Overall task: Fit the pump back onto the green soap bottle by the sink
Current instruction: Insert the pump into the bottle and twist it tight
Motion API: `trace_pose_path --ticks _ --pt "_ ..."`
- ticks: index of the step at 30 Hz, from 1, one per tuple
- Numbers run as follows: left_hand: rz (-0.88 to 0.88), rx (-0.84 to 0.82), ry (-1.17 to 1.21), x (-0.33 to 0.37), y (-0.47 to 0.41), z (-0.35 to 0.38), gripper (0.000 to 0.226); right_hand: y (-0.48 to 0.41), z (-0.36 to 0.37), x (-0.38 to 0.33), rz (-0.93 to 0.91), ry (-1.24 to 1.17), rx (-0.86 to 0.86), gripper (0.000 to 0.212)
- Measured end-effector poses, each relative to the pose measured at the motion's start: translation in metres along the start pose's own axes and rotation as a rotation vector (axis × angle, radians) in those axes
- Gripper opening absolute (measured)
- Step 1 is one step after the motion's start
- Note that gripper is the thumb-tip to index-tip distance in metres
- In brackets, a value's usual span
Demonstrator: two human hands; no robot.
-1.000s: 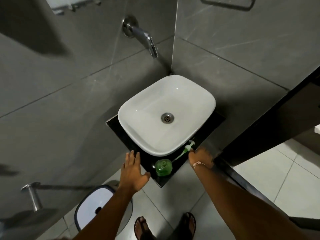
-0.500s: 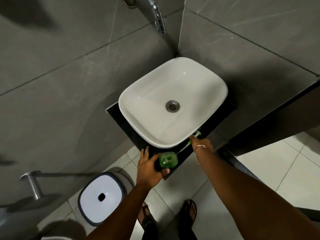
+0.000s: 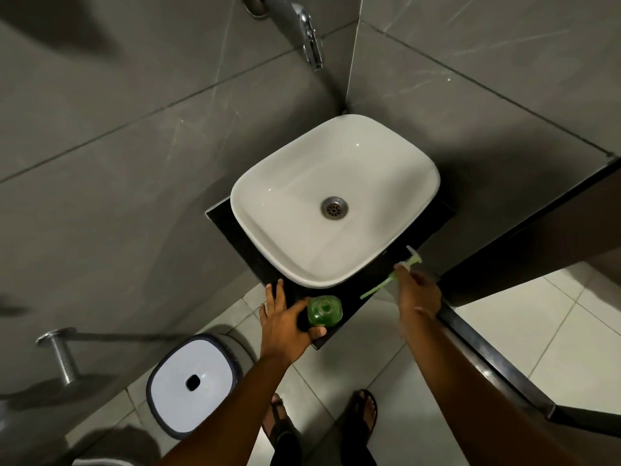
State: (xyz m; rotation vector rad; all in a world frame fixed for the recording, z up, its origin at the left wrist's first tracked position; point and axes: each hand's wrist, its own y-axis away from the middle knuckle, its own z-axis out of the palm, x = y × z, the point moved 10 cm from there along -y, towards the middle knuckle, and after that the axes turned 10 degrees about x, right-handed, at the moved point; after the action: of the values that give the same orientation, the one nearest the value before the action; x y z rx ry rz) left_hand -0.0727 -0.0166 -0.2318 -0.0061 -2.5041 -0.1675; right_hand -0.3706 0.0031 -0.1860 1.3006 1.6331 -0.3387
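The green soap bottle [image 3: 324, 310] stands upright on the black counter [image 3: 356, 294] in front of the white sink [image 3: 336, 200], its neck uncapped. My left hand [image 3: 285, 322] wraps around its left side, thumb under the near edge. The pump [image 3: 411, 260], white-headed with a long pale-green dip tube [image 3: 374, 290], is lifted off the counter to the right of the bottle. My right hand [image 3: 418, 294] pinches it just below the head, and the tube slants down-left toward the bottle without reaching it.
A chrome tap [image 3: 311, 42] juts from the grey tiled wall above the sink. A white-lidded bin [image 3: 193, 381] stands on the floor at the lower left, near a metal wall fitting [image 3: 60, 354]. A dark partition [image 3: 504, 274] runs along the right. My sandalled feet [image 3: 322, 418] show below.
My left hand went from hovering with fingers spread to gripping the bottle. My right hand took hold of the pump and raised it off the counter, slightly rightward.
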Motion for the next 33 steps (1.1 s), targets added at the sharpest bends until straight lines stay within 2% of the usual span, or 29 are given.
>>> trace_pose_path --ticks 2,6,8,10,15,27,33 --pt "0.008 -0.026 -0.032 0.001 -0.001 0.000 0.070 0.026 -0.028 -0.025 -0.182 -0.112 -0.012 0.031" --pt "-0.001 -0.051 -0.066 0.002 -0.002 0.000 0.069 0.088 -0.051 -0.074 -0.576 -0.062 -0.133 0.030" --pt "-0.002 -0.049 -0.064 0.002 -0.002 0.000 0.069 0.110 -0.047 -0.087 -0.686 -0.047 -0.188 0.037" --pt "-0.001 -0.044 -0.072 0.001 -0.002 0.000 0.069 0.125 -0.035 -0.089 -0.754 0.002 -0.229 0.032" --pt "-0.016 -0.048 -0.085 0.000 -0.001 0.001 0.069 0.145 -0.015 -0.084 -0.749 -0.127 -0.293 0.034" --pt "-0.029 -0.051 -0.081 -0.003 0.000 0.003 0.071 0.139 0.019 -0.043 -0.777 -0.026 -0.321 0.035" --pt "-0.027 -0.046 -0.066 -0.002 0.001 0.003 0.070 0.136 0.029 -0.031 -0.765 -0.012 -0.279 0.035"
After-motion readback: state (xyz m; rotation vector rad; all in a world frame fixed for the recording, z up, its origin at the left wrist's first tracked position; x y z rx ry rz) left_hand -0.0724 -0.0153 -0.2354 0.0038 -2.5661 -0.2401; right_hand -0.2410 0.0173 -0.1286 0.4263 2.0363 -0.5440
